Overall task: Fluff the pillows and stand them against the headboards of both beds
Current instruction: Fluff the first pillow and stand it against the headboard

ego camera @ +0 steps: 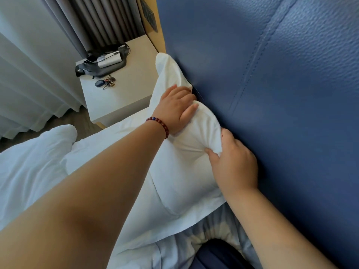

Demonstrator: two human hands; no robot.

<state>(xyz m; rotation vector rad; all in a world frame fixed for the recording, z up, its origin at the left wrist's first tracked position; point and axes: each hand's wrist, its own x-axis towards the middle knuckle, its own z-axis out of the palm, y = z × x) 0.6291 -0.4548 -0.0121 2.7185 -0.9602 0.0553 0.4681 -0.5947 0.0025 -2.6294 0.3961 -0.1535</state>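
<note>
Pillow (180, 167) stands at the head edge of the bed (29, 171), leaning on the blue headboard (272, 94); left hand (175, 108) lies open, palm pressing its top edge; right hand (234, 166) is closed, pinching a bunched top corner; to finish well, pull that corner up and out (it's crumpled), pat the dented middle full, keep the base snug against the headboard so it won't slump.
</note>
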